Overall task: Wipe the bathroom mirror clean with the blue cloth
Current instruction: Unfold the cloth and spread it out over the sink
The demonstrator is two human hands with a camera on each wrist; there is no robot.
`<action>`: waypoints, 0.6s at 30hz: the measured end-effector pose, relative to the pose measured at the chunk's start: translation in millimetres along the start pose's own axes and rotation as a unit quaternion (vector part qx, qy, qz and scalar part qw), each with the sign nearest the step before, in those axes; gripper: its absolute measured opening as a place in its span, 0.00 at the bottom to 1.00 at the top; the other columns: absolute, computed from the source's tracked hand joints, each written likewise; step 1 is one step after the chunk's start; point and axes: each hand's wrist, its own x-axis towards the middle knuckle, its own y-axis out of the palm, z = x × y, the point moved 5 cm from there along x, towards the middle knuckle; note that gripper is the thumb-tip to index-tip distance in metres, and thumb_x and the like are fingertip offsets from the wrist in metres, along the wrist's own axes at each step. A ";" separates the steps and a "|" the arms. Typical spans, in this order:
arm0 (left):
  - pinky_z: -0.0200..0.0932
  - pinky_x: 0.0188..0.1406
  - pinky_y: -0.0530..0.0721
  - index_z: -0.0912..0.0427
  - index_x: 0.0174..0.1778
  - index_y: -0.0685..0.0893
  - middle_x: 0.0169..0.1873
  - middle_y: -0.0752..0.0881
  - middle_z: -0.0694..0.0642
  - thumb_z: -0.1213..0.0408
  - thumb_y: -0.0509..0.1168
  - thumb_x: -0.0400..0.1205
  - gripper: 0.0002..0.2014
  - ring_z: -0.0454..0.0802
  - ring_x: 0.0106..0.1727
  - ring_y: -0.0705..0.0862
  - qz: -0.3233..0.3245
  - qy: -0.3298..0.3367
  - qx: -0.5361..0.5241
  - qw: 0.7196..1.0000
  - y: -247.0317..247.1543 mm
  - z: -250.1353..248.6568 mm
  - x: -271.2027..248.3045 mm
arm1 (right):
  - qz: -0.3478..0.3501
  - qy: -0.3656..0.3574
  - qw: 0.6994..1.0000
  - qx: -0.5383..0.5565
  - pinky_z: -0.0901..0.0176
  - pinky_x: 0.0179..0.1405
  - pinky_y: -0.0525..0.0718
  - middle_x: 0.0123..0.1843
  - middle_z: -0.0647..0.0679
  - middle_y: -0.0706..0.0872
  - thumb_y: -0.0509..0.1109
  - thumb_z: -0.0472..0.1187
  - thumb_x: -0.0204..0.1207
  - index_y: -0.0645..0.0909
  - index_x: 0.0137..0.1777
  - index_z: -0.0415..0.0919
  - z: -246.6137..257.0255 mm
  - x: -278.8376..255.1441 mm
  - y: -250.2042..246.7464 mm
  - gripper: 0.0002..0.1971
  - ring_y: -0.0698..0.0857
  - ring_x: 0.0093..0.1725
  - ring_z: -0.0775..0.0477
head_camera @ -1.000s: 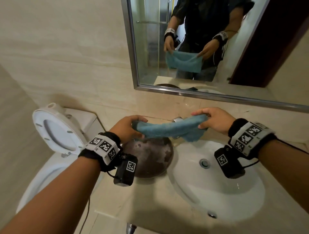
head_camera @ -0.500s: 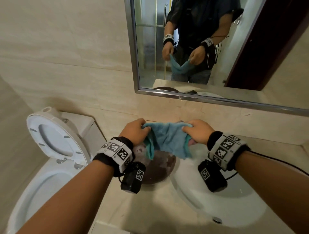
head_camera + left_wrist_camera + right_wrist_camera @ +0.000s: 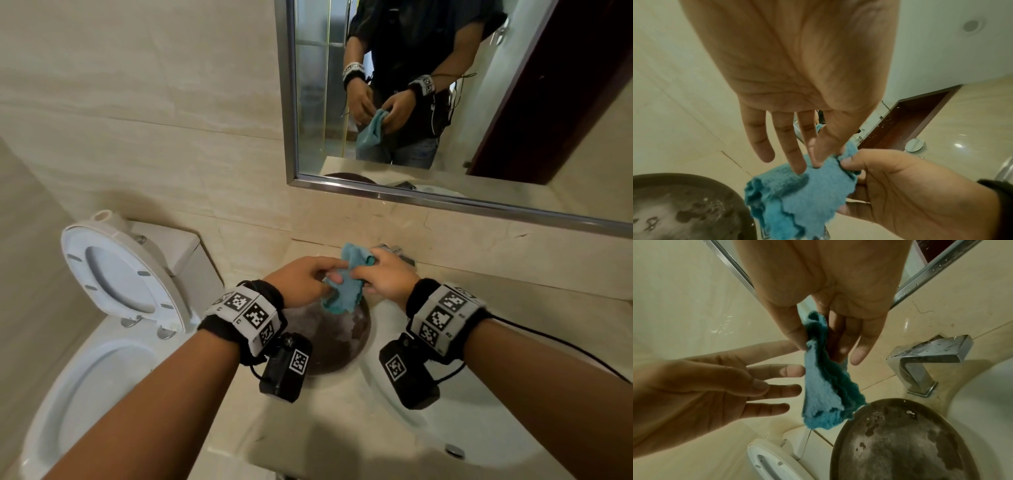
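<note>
The blue cloth [image 3: 342, 298] hangs bunched and folded over a dark round bowl, below the mirror [image 3: 318, 102]. My right hand [image 3: 376, 277] pinches its upper edge between thumb and fingers, which the right wrist view shows with the cloth [image 3: 824, 386] dangling from the hand [image 3: 828, 352]. My left hand [image 3: 325, 274] is beside it, fingers straight and spread, their tips touching the cloth's side. In the left wrist view that hand [image 3: 793, 159] lies flat against the cloth [image 3: 807, 194], and the right hand [image 3: 869, 170] grips it. The mirror reflects both hands at the cloth.
The dark stained bowl [image 3: 335, 342] sits on the beige counter [image 3: 308, 428], left of the white sink [image 3: 479, 428]. A chrome tap [image 3: 931, 353] stands behind the hands. A toilet with raised lid [image 3: 113, 274] is at the left, a dark door [image 3: 565, 85] at the right.
The cloth was stretched between both hands; the hands have come together and it now hangs bunched. My left hand has let go of its end and straightened its fingers.
</note>
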 end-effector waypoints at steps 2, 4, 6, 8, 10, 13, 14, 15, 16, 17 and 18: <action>0.36 0.59 0.82 0.53 0.67 0.80 0.59 0.83 0.51 0.79 0.60 0.80 0.23 0.46 0.58 0.83 -0.024 0.001 -0.026 0.999 -5.8 7.4 -1.8 | -0.011 -0.015 1.000 -0.007 0.48 0.50 0.86 0.49 0.39 0.87 0.68 0.33 0.75 0.81 0.55 0.37 -0.6 3.7 -0.7 0.10 0.87 0.52 0.39; 0.28 0.48 0.83 0.52 0.63 0.81 0.58 0.82 0.51 0.75 0.61 0.82 0.18 0.50 0.55 0.84 -0.086 -0.001 -0.052 0.995 -15.3 16.6 -3.5 | -0.003 -0.028 1.000 0.000 0.49 0.42 0.85 0.44 0.38 0.87 0.64 0.32 0.75 0.81 0.50 0.35 1.8 3.9 1.7 0.06 0.86 0.44 0.42; 0.24 0.37 0.80 0.51 0.67 0.76 0.57 0.79 0.48 0.69 0.62 0.83 0.17 0.46 0.53 0.81 -0.140 -0.034 -0.063 0.988 -23.1 28.7 -5.2 | 0.016 -0.024 0.998 0.047 0.57 0.33 0.77 0.37 0.40 0.80 0.61 0.30 0.76 0.79 0.46 0.33 5.3 1.4 6.2 0.05 0.80 0.37 0.46; 0.30 0.41 0.81 0.49 0.72 0.68 0.58 0.79 0.51 0.67 0.61 0.83 0.22 0.47 0.52 0.81 -0.123 -0.077 -0.126 0.981 -18.4 42.8 -3.7 | 0.041 -0.013 0.994 0.105 0.59 0.32 0.74 0.35 0.40 0.77 0.59 0.28 0.75 0.77 0.40 0.35 6.4 0.2 10.8 0.07 0.77 0.35 0.47; 0.47 0.50 0.83 0.47 0.72 0.65 0.59 0.81 0.56 0.67 0.62 0.81 0.24 0.56 0.55 0.82 -0.081 -0.111 -0.235 0.962 -4.9 54.8 -1.9 | 0.067 -0.003 0.987 0.149 0.59 0.35 0.78 0.35 0.42 0.82 0.59 0.29 0.75 0.80 0.37 0.38 3.3 2.7 16.3 0.10 0.81 0.36 0.46; 0.58 0.51 0.83 0.44 0.66 0.66 0.59 0.80 0.60 0.66 0.65 0.74 0.26 0.60 0.55 0.83 -0.111 -0.129 -0.297 0.940 3.9 76.7 3.7 | 0.060 0.013 0.992 0.114 0.51 0.51 0.82 0.48 0.45 0.85 0.61 0.34 0.78 0.82 0.51 0.47 -9.9 12.2 23.2 0.10 0.83 0.49 0.47; 0.61 0.53 0.84 0.43 0.64 0.66 0.61 0.80 0.61 0.69 0.65 0.76 0.25 0.62 0.56 0.83 -0.130 -0.127 -0.293 0.939 3.4 84.7 6.3 | 0.040 0.021 0.995 0.092 0.49 0.56 0.81 0.50 0.48 0.83 0.62 0.35 0.79 0.79 0.56 0.50 -16.6 17.0 23.9 0.11 0.82 0.50 0.48; 0.62 0.54 0.85 0.41 0.62 0.65 0.62 0.79 0.63 0.73 0.64 0.78 0.25 0.63 0.59 0.82 -0.140 -0.123 -0.287 0.940 2.7 92.0 8.6 | 0.017 0.029 0.997 0.075 0.48 0.58 0.81 0.50 0.51 0.80 0.63 0.36 0.80 0.75 0.62 0.52 -22.8 20.9 24.5 0.13 0.80 0.50 0.50; 0.61 0.53 0.85 0.40 0.59 0.65 0.63 0.79 0.65 0.76 0.63 0.80 0.25 0.64 0.60 0.82 -0.142 -0.118 -0.282 0.941 2.8 99.8 11.6 | -0.001 0.035 0.997 0.070 0.48 0.58 0.80 0.49 0.53 0.77 0.64 0.37 0.81 0.71 0.67 0.51 -30.3 24.9 25.6 0.17 0.78 0.48 0.53; 0.59 0.51 0.86 0.39 0.56 0.66 0.64 0.78 0.65 0.77 0.62 0.80 0.24 0.64 0.60 0.82 -0.138 -0.114 -0.279 0.943 3.0 106.6 13.9 | -0.006 0.039 0.996 0.080 0.47 0.57 0.81 0.49 0.54 0.75 0.66 0.36 0.80 0.67 0.70 0.51 -37.5 28.0 27.8 0.20 0.78 0.48 0.54; 0.57 0.50 0.87 0.39 0.54 0.68 0.63 0.78 0.65 0.77 0.62 0.81 0.23 0.63 0.59 0.82 -0.131 -0.116 -0.276 0.945 4.0 113.6 16.2 | 0.003 0.040 0.994 0.098 0.46 0.56 0.81 0.50 0.53 0.76 0.67 0.34 0.78 0.65 0.69 0.51 -44.7 31.3 31.7 0.23 0.79 0.49 0.53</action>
